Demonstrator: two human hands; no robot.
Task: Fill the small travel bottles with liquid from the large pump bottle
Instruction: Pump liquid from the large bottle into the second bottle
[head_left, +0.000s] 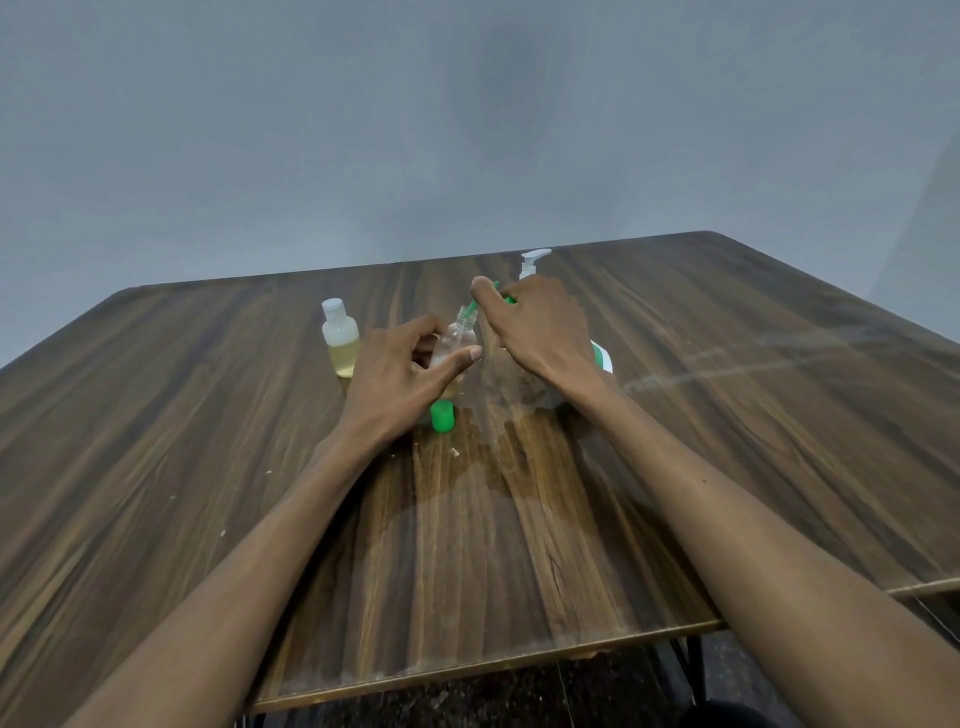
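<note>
Left hand (402, 371): curled round the clear travel bottle (457, 345), thumb across its front, holding it upright on the bench (727, 415).
Right hand (535, 325): pinches a green funnel (475, 306) whose tip sits at the clear bottle's open neck.
Green cap (442, 415): on the bench just below the left hand's thumb.
Pump bottle (532, 262): behind the right hand, mostly hidden, white pump head showing.
Capped travel bottle (340, 338): beyond the left hand, part-filled with yellowish liquid.
Wet patch (483, 467): spreads between the two wrists.
</note>
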